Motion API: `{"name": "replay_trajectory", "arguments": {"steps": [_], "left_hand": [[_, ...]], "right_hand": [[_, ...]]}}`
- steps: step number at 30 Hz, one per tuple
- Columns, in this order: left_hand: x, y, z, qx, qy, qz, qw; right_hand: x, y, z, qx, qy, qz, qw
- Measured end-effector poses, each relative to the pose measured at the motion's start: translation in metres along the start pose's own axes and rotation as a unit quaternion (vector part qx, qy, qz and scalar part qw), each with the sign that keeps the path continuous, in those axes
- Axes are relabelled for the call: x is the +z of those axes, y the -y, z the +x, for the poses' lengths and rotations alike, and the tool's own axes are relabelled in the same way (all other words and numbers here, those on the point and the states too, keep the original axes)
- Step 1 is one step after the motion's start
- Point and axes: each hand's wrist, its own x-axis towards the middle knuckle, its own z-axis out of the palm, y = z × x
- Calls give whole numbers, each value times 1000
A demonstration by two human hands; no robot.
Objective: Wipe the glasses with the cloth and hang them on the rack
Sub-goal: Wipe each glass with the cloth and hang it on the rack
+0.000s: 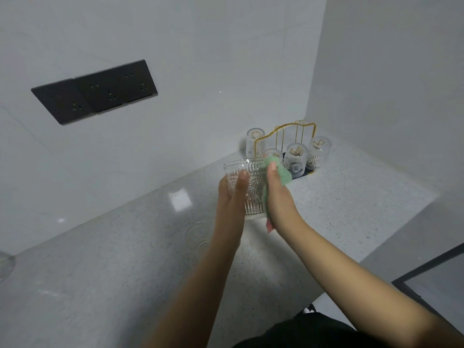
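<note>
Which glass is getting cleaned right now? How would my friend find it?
Start at the gold wire rack in the counter's back corner, then come forward to the two hands. The patterned glass is between them, held upright in the air with a green cloth against it, while the other glasses hang upside down.

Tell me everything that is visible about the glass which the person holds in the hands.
The glass is a clear tumbler of pressed glass with vertical ribs and a round embossed pattern on its wall. It is held upright above the speckled countertop, mouth up and wider than the base. The left hand grips its near side; the right hand presses a green cloth against its right side and rim.
</note>
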Motion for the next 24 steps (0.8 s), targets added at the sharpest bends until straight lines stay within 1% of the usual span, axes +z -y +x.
{"name": "replay_trajectory", "arguments": {"steps": [1,2,3,6,8,9,10,11,13,14,15,17,19,20,22,24], "left_hand": [[-1,3,2,9,12,0,1000],[-1,4,4,12,22,2,1000],[-4,5,8,13,25,12,1000],[-7,4,13,12,14,16,1000],[-7,2,12,-14,-30,5,999],[-7,2,11,-21,-40,1,999],[-6,2,8,-20,-33,4,999],[-4,2,6,-15,-20,7,1000],[-3,4,6,-2,3,0,1000],[-4,4,8,-2,27,-11,1000],[-6,4,9,-5,55,-24,998],[-13,5,12,-14,117,-37,992],[-19,6,13,-41,155,-22,987],[-22,7,13,-53,167,-10,985],[-27,7,14,-79,190,-7,979],[-32,6,18,-104,203,-15,973]], "right_hand": [[-3,-3,5,48,-3,-2,999],[-5,-4,5,71,-2,2,997],[-5,-5,3,68,3,2,998],[3,-7,-9,8,11,11,1000],[7,-12,-12,-51,19,30,998],[7,-14,-10,-79,22,31,996],[6,-13,-9,-97,20,28,995],[5,-14,-6,-88,9,21,996],[0,-11,0,-7,-5,18,1000],[-4,-10,6,29,1,12,999],[-7,-10,12,46,7,7,999],[-15,-5,22,44,1,44,998],[-23,6,30,21,-19,61,998],[-28,13,32,6,-12,36,999],[-37,20,29,-24,35,-63,997],[-39,22,21,-43,69,-169,982]]}}
